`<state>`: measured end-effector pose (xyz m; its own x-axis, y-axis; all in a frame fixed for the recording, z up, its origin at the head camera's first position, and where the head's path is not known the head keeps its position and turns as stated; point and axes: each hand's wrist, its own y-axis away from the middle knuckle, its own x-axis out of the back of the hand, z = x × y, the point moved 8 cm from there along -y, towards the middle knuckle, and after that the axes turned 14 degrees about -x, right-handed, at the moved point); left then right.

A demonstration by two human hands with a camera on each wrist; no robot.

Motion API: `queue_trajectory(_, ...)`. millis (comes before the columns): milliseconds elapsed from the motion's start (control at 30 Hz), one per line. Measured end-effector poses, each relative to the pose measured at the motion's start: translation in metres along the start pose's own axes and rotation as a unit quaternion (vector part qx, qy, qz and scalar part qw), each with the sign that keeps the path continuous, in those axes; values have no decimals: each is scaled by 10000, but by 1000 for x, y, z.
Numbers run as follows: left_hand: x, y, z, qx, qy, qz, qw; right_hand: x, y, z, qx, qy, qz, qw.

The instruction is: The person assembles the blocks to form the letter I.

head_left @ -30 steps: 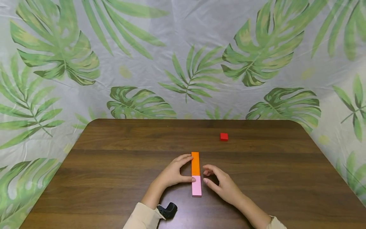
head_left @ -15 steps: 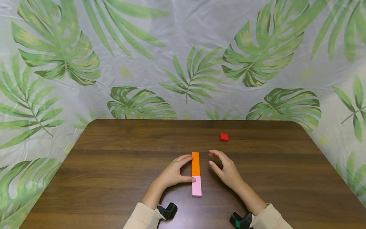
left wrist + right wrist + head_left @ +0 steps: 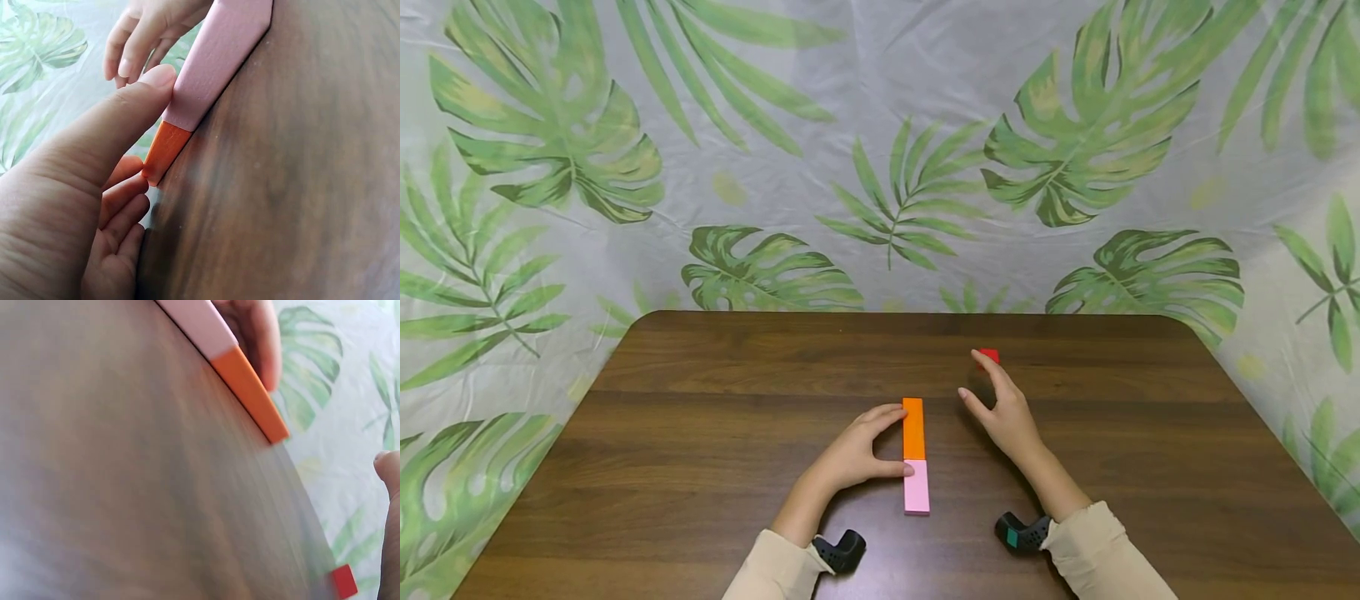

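An orange block and a pink block lie end to end on the brown table, orange farther from me. My left hand rests against their left side, thumb touching the pink block near the joint and fingers by the orange block. My right hand hovers open further back, holding nothing, its fingertips just in front of a small red cube and partly covering it. The right wrist view shows the orange block, the pink block and the red cube.
A leaf-print cloth hangs behind and around the table. The table's far edge runs just beyond the red cube. Black wrist-camera mounts sit at both sleeves near the front edge.
My right hand has left the blocks' right side and moved away from me and rightward to the red cube. The left hand and both long blocks have stayed put.
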<state>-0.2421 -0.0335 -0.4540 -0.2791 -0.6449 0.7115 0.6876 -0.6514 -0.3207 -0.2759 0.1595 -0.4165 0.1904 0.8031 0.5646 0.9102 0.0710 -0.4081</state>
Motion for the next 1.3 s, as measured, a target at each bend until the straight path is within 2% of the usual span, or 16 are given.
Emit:
queue_trajectory(300,0,-1,1,46,56,-31,10000,8,-19,24,-378,113,167,9991)
queue_trajectory(733,0,0,0,66,55,-38,10000,8,-30,50,-995,216,226,9945)
queue_trajectory(1100,0,0,0,74,65,-53,9999,4,-35,63,-1578,269,-167,9870)
queue_trajectory(1300,0,0,-1,79,45,-65,9999,3,-36,66,-1720,181,-134,9848)
